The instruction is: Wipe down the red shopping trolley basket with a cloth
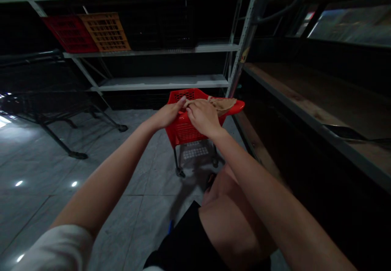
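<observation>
A small red plastic shopping cart (195, 129) stands on the floor in front of me. Crumpled beige cloth (224, 105) lies over its top, towards the right. My left hand (167, 114) is closed at the cart's near left rim, its thumb up against the cloth's edge; most of its fingers are hidden. Right beside it, my right hand (203, 117) has its fingers curled over the cloth, above the cart's near side. The inside of the cart is mostly covered by the hands and cloth.
Metal shelving (165, 83) runs behind the cart, holding a red crate (71, 33), an orange crate (105, 31) and dark crates. A dark wheeled trolley (51, 100) stands left. At right is a wooden-topped shelf (293, 88) with a dark flat object (343, 132) on its edge.
</observation>
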Tool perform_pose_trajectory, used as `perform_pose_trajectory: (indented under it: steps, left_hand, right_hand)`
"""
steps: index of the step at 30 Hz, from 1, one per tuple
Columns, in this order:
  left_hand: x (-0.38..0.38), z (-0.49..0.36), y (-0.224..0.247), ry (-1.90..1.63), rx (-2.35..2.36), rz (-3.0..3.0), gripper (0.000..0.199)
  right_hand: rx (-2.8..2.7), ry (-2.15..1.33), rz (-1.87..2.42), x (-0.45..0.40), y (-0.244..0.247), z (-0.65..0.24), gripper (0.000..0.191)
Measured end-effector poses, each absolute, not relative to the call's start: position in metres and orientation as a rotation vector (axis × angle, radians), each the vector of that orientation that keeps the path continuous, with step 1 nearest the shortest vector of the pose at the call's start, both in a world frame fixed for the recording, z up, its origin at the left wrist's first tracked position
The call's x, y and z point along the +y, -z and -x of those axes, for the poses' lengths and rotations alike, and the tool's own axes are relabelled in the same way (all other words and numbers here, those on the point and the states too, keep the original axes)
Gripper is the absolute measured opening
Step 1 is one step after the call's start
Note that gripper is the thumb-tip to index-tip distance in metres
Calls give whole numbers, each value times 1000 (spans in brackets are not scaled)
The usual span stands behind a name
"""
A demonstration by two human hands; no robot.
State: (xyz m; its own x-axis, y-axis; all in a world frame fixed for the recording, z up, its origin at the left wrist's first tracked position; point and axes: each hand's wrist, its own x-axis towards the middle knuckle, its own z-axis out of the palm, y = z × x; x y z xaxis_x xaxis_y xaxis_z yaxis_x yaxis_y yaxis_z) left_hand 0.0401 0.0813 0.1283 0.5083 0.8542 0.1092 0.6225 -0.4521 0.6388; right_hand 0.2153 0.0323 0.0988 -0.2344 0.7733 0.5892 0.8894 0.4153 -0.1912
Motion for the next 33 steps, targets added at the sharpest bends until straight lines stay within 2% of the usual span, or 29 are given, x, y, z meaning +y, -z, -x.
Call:
perform_pose_trajectory:
  steps: [7, 13, 16, 25, 33]
  left_hand:
    - [73, -38, -117, -377, 1656, -2546, 69]
    - [68, -36, -112, -385, 1818, -2587, 81]
    - [57, -48, -113, -424, 1881, -2592, 87]
    - [58, -87, -110, -496, 1964, -2578, 69]
    - [68, -83, -112, -405, 2015, -2629, 62]
  right_hand:
    - [-2171, 263, 1445, 27, -107, -231, 40]
    - [-2067, 355, 1973, 13, -105, -294, 53]
    - [-1980, 380, 2045, 9, -101, -300, 54]
    - [-1763, 326, 1749, 32, -95, -252, 62]
    - [-1928, 264, 1475, 27, -94, -210, 49]
